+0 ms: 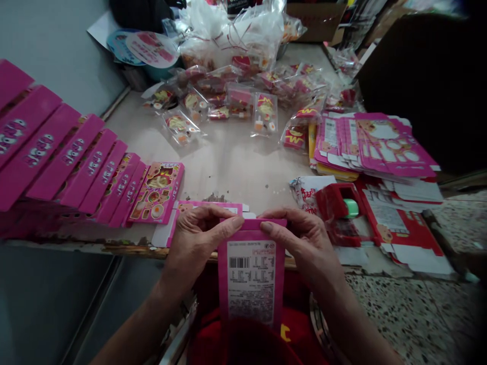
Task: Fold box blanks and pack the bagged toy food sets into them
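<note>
A pink cardboard box (251, 284) hangs upright between my hands at the table's front edge, its white printed label with a barcode facing me. My left hand (205, 235) pinches the left part of its top edge, thumb on the near side. On the right part of the same edge, my right hand (300, 238) grips with its thumb in front and fingers behind. A white flap shows between the two thumbs. Behind the left hand, a flat pink carton (182, 207) lies on the table, partly covered by that hand.
Pink boxes (87, 157) lean in a long row on the left. Several clear packets (264, 114) lie at the back below a plastic bag (232, 35). Flat pink cartons (380, 144) are stacked at right, near a red tape dispenser (337, 213) and red cartons (407, 228).
</note>
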Demonstrator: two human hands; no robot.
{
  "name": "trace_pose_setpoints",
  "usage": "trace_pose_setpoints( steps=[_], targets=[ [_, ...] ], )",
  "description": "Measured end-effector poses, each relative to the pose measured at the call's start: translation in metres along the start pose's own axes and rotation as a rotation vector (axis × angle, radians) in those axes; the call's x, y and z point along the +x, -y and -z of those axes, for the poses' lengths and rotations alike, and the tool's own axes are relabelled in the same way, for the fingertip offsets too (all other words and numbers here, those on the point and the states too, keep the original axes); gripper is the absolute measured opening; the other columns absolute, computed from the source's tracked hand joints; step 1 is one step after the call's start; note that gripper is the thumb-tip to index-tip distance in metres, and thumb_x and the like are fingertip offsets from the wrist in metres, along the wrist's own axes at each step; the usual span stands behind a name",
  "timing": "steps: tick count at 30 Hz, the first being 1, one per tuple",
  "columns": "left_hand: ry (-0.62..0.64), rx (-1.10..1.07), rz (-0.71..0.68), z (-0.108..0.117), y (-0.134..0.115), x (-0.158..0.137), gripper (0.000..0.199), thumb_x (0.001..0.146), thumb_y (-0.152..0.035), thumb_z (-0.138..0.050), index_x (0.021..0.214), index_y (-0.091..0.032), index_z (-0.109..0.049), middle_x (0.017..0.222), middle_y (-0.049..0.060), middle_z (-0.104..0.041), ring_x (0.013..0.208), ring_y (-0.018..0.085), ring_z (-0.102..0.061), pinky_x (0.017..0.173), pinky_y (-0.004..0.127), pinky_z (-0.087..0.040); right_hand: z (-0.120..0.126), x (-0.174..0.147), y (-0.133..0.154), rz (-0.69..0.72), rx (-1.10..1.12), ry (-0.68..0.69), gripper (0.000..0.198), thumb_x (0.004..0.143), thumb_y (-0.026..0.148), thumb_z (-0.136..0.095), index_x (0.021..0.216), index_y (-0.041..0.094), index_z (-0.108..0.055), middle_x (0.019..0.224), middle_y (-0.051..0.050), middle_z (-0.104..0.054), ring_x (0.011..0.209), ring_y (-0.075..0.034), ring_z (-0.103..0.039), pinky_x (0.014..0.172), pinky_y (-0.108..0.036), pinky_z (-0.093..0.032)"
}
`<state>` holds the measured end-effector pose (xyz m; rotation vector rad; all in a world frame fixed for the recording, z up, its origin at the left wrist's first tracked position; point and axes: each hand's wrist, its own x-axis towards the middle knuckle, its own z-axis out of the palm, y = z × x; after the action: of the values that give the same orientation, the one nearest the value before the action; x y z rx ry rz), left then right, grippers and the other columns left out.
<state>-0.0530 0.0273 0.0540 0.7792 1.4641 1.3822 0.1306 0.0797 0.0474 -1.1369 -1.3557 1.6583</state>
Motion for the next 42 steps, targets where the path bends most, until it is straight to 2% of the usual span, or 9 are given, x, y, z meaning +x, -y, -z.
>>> trace_pose_setpoints(
  steps=[7,11,16,21,23,26,31,36,42],
  targets=[
    [0.035,0.011,-0.031,0.005,0.002,-0.003,0.016,0.079,-0.031,-0.085,0.075,-0.02,-0.074,0.07,-0.002,-0.071,0.065,0.012,-0.065,0.06,0.022,-0.054,0.017,0.009,0.012,0.058,-0.192,0.158,0.016,0.086,0.04,-0.08,0.084,0.024,-0.084,0.075,-0.002,-0.077,0.069,-0.017,-0.068,0.06,-0.026,-0.053],
    [0.181,0.06,-0.072,0.023,0.016,-0.008,0.019,0.085,-0.038,-0.079,0.089,-0.02,-0.078,0.094,0.006,-0.077,0.09,0.022,-0.072,0.077,0.03,-0.06,0.035,0.004,0.005,0.206,-0.325,0.257,0.024,0.089,0.038,-0.078,0.111,0.031,-0.082,0.098,-0.002,-0.081,0.085,-0.022,-0.073,0.071,-0.031,-0.059],
    [0.258,-0.092,0.066,0.01,0.044,-0.033,0.045,0.078,-0.035,-0.085,0.115,-0.028,-0.059,0.091,0.003,-0.073,0.075,0.021,-0.071,0.064,0.032,-0.061,0.039,-0.009,-0.005,0.192,-0.31,0.334,0.038,0.087,0.034,-0.08,0.125,0.035,-0.075,0.128,-0.004,-0.074,0.116,-0.028,-0.069,0.094,-0.043,-0.06],
    [0.16,-0.165,0.023,-0.011,0.031,-0.024,0.026,0.091,-0.04,-0.073,0.103,-0.029,-0.053,0.074,-0.005,-0.06,0.055,0.012,-0.058,0.049,0.023,-0.051,0.062,-0.035,0.008,0.171,-0.267,0.192,0.074,0.084,0.037,-0.083,0.15,0.042,-0.052,0.151,-0.003,-0.059,0.122,-0.029,-0.065,0.101,-0.048,-0.056],
    [0.058,-0.143,-0.131,-0.009,0.013,-0.007,0.024,0.09,-0.037,-0.075,0.093,-0.028,-0.053,0.078,-0.005,-0.059,0.058,0.01,-0.056,0.052,0.021,-0.05,0.094,-0.046,0.012,0.209,-0.28,-0.105,0.074,0.087,0.043,-0.079,0.154,0.041,-0.047,0.144,-0.005,-0.064,0.112,-0.027,-0.069,0.092,-0.043,-0.057],
    [-0.028,-0.083,-0.316,-0.007,-0.005,0.011,0.024,0.088,-0.033,-0.077,0.09,-0.027,-0.054,0.096,-0.005,-0.063,0.077,0.011,-0.06,0.069,0.022,-0.053,0.145,-0.055,0.009,0.178,-0.479,-0.561,0.046,0.087,0.052,-0.075,0.126,0.027,-0.073,0.113,-0.009,-0.076,0.094,-0.026,-0.069,0.079,-0.038,-0.055],
    [0.07,0.184,-0.406,-0.014,0.008,-0.002,0.019,0.09,-0.036,-0.075,0.091,-0.026,-0.059,0.102,-0.002,-0.068,0.09,0.015,-0.063,0.077,0.024,-0.051,0.17,-0.046,-0.01,-0.029,-0.513,-0.367,0.036,0.08,0.055,-0.079,0.089,0.02,-0.081,0.088,-0.007,-0.077,0.085,-0.024,-0.067,0.079,-0.035,-0.049],
    [0.148,0.418,-0.512,-0.02,0.019,-0.016,0.01,0.093,-0.035,-0.07,0.096,-0.025,-0.067,0.086,-0.002,-0.069,0.07,0.014,-0.06,0.065,0.024,-0.045,0.151,-0.036,-0.007,-0.015,-0.33,-0.43,0.03,0.067,0.047,-0.087,0.072,0.019,-0.078,0.075,-0.004,-0.072,0.075,-0.02,-0.063,0.078,-0.035,-0.048],
    [0.293,0.486,-0.509,-0.035,0.012,-0.01,0.016,0.093,-0.039,-0.068,0.092,-0.024,-0.072,0.081,0.0,-0.073,0.069,0.017,-0.064,0.063,0.025,-0.045,0.134,-0.076,-0.019,0.093,-0.187,-0.62,0.026,0.071,0.045,-0.088,0.073,0.021,-0.077,0.083,-0.002,-0.071,0.082,-0.019,-0.061,0.082,-0.033,-0.046]
  ],
)
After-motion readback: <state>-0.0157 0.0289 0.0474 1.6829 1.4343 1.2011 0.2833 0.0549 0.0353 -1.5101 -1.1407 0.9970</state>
